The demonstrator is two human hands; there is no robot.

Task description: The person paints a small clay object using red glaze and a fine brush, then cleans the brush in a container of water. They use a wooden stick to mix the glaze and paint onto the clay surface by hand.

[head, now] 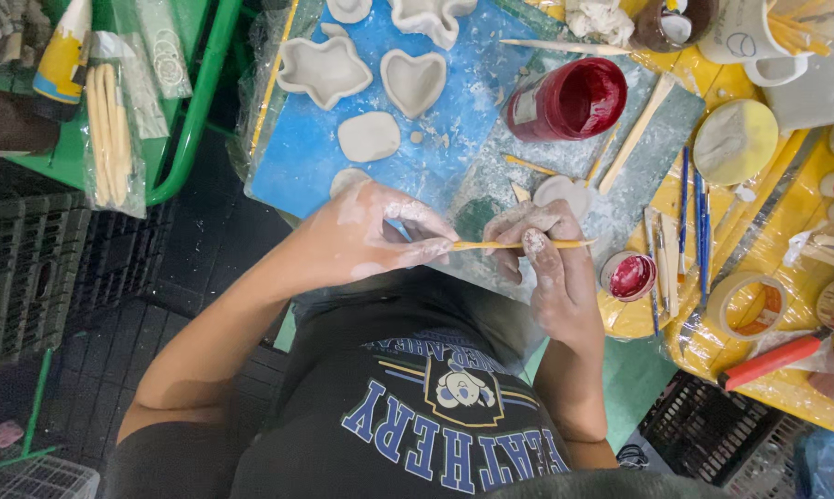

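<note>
We work a thin wooden modelling stick (519,245) at the near edge of the bench (805,185).

Our left hand (371,236) pinches the stick's pointed end, fingers closed on it; our right hand (546,268) is clamped around its middle, thumb on top. The stick is pale yellow, slender and level, and both hands are dusted with clay. We judge that a light, steady grip near the tip keeps it from snapping.
</note>
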